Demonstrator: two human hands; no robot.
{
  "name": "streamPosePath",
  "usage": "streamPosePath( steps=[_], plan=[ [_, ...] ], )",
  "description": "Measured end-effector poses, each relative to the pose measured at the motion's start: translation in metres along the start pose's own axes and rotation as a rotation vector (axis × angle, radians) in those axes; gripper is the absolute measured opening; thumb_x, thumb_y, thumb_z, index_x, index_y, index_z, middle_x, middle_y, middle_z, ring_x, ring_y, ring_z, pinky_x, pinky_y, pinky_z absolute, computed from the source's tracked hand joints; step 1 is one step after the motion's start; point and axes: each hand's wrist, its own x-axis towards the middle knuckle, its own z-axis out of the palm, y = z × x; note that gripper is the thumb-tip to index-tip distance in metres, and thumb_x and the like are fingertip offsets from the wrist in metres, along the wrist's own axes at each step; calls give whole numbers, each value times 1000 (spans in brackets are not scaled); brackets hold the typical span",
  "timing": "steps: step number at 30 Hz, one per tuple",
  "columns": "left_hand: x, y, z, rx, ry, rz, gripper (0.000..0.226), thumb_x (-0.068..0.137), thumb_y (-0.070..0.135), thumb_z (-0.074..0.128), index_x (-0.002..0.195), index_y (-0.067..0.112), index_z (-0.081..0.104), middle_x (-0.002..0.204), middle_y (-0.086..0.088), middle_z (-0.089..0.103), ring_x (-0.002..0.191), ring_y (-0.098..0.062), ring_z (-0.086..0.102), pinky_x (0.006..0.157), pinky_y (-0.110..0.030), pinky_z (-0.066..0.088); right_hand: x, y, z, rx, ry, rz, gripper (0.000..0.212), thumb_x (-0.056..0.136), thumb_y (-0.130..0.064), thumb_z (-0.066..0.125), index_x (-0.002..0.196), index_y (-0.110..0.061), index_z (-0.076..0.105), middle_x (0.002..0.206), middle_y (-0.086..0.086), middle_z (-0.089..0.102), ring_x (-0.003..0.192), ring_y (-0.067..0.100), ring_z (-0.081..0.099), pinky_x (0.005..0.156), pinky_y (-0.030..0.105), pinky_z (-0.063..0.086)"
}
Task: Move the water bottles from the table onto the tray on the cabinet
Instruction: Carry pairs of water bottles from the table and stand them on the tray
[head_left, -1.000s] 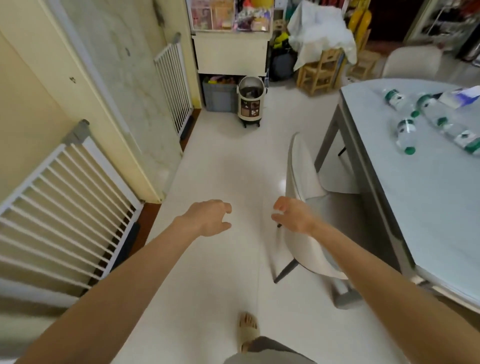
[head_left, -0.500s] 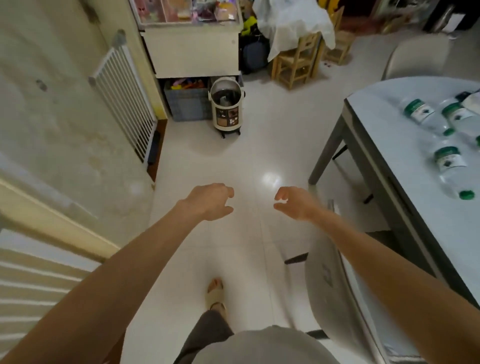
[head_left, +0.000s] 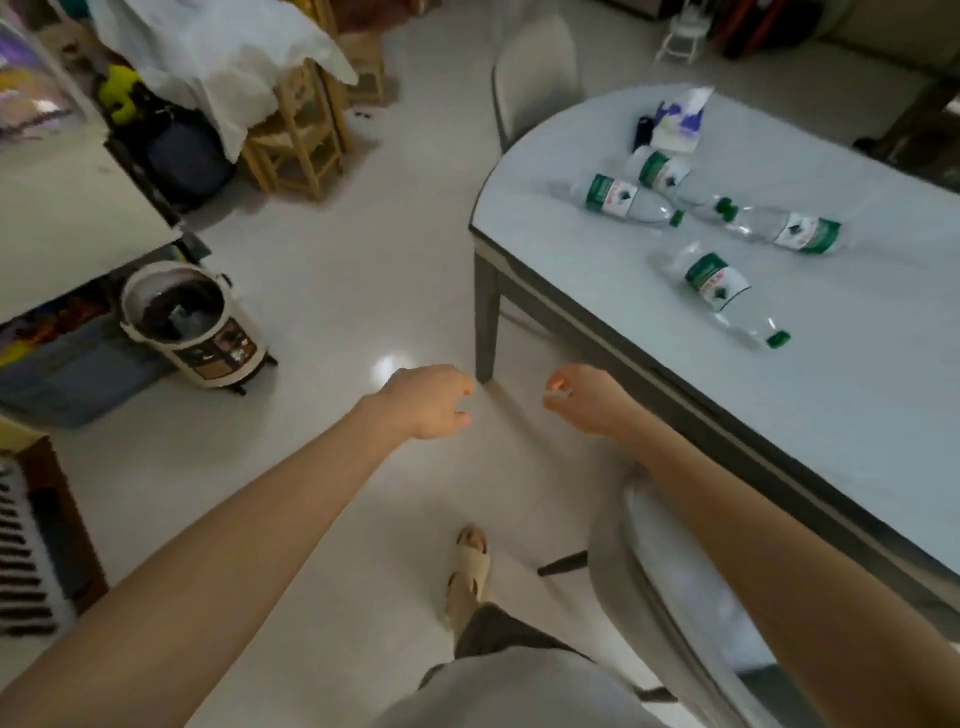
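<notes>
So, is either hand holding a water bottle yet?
No, the left hand and right hand hang empty over the floor.

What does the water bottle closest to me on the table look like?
The nearest water bottle is clear plastic with a green cap and a green and white label around its middle. It lies on its side on the pale grey table, cap pointing toward the person. It lies apart from the other three bottles, and neither hand touches it.
</notes>
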Motion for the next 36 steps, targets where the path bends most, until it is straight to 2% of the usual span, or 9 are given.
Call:
streamPosePath(
  steps=[12,16,18,20,24,28,30,34,36],
  plan=[
    [238,-24,-127,200,-48,315,42,95,38,50,132,18,48,132,-5,51,120,-25,51,88,-35,43,145,45,-87,293,177,400,30,91,-23,57,116,-7,61,118,9,61,106,26,57,84,31,43],
    [322,-3,-156,251,-85,493,44,96,35,48,136,20,45,136,-5,49,120,-26,51,90,-37,43,182,74,-108,643,380,662,24,90,-21,61,107,-4,61,104,10,61,94,24,57,84,35,47],
    [360,7,-172,280,-90,580,45,96,33,48,138,20,43,139,-5,46,121,-26,50,90,-36,43,195,90,-119,863,497,810,14,89,-18,62,93,-6,55,95,14,56,87,27,56,77,37,48],
    [391,16,-188,305,-107,640,46,95,33,48,139,20,42,141,-5,44,121,-26,50,89,-36,44,201,101,-129,1062,613,931,13,90,-16,60,94,-6,52,93,16,53,81,26,54,71,35,47],
    [443,39,-214,351,-95,741,49,94,29,50,141,19,41,145,-4,40,125,-25,48,92,-38,46,212,121,-142,1426,814,1136,44,91,-25,62,125,1,48,112,16,55,95,28,57,86,40,52],
    [483,67,-217,381,-140,801,55,92,30,53,144,19,37,145,-7,39,126,-28,45,97,-43,45,228,140,-154,1682,875,1237,57,86,-40,66,125,-4,46,121,18,52,106,32,58,86,43,54],
    [502,80,-213,412,-137,818,58,92,30,53,145,20,33,146,-7,37,130,-28,41,101,-45,41,239,158,-159,1783,884,1276,71,80,-50,68,130,-6,43,123,20,52,106,35,59,79,45,55],
    [536,95,-214,401,-68,797,64,89,29,55,147,21,28,149,-8,31,136,-30,32,111,-51,29,268,199,-161,1886,958,1423,95,61,-62,75,131,-8,41,118,17,56,85,34,62,56,41,55],
    [548,97,-213,383,-66,777,68,88,29,56,148,20,25,149,-8,30,137,-30,30,111,-52,28,279,207,-168,1881,1007,1522,92,62,-58,76,130,-7,39,113,13,55,85,33,63,61,45,57]
  ],
)
